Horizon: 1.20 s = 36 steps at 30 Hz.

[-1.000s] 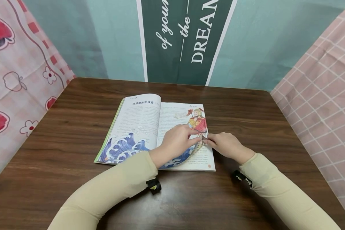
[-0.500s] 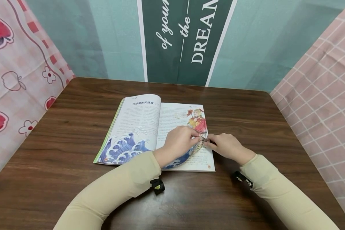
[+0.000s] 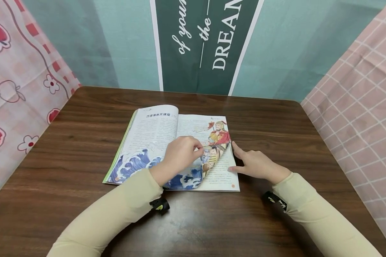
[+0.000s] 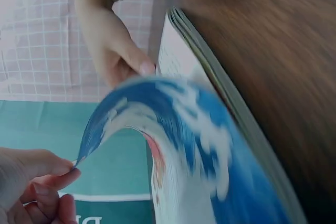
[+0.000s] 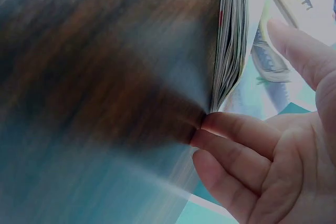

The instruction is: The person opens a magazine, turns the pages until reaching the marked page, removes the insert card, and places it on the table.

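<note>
An open magazine (image 3: 156, 137) lies on the table, with blue waves across the bottom of its left page and a red-caped figure on the right page. My left hand (image 3: 180, 152) pinches the edge of the right-hand page (image 4: 205, 129), which bows upward in a curve and bares printed text beneath it. At the magazine's right edge is my right hand (image 3: 258, 164), thumb and fingers spread apart. In the right wrist view, that hand's fingertips (image 5: 212, 121) touch the edge of the page stack (image 5: 231, 40), and its thumb stands off from the fingers.
The dark wood table (image 3: 263, 121) extends around the magazine. Behind it hangs a teal cloth (image 3: 125, 43) with a lettered green panel (image 3: 193, 71). Patterned pink cloths stand at the left (image 3: 29, 107) and right (image 3: 357, 89).
Both hands were together at the page's right edge. My left hand has moved left with the page edge, curling the page up. My right hand has let go and spread its fingers.
</note>
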Each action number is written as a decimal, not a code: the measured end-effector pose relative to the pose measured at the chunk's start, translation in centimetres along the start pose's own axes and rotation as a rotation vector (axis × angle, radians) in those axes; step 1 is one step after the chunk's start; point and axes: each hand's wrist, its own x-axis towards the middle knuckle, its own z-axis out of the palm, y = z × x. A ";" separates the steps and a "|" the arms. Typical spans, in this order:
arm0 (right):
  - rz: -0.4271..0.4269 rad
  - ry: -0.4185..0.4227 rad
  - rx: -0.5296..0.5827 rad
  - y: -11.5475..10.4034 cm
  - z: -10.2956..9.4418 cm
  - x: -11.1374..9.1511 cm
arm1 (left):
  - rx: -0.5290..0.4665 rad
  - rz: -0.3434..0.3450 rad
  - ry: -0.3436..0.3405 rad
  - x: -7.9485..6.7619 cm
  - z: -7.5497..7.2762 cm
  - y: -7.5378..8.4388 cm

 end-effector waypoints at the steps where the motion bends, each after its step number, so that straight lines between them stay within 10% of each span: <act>1: -0.002 0.002 -0.006 0.0 0.0 0.0 | 0.008 0.001 -0.005 -0.2 -0.3 -0.3; 19: -0.075 -0.033 -0.068 0.3 0.2 -0.3 | 0.031 -0.200 -0.009 -5.8 -6.1 -8.4; 36: -0.132 -0.067 -0.061 -0.2 -0.2 -0.6 | 0.180 -0.384 -0.263 -10.9 -8.5 -12.5</act>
